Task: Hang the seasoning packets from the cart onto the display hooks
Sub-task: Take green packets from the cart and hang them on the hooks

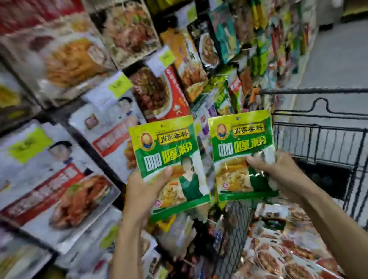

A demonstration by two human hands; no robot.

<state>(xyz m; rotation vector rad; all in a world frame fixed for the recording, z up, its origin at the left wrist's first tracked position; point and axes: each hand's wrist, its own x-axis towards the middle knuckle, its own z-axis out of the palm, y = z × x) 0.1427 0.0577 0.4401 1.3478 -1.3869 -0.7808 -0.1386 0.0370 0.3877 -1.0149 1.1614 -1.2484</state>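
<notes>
Fingers [163,174] of left hand [138,194] pinch one curry powder packet [165,152] low down; right hand [279,172] pinches a second packet [243,144]. Both held up between display wall [60,112] (L) & wire cart [329,91] (R). Likely light, floppy, slick; grip near top edge.

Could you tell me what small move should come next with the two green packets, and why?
Probably raise the left packet toward the hanging packets beside it. The left hand and right hand each grip one packet upright by its lower half; the right packet is unhung, but the left one is nearer the display.
</notes>
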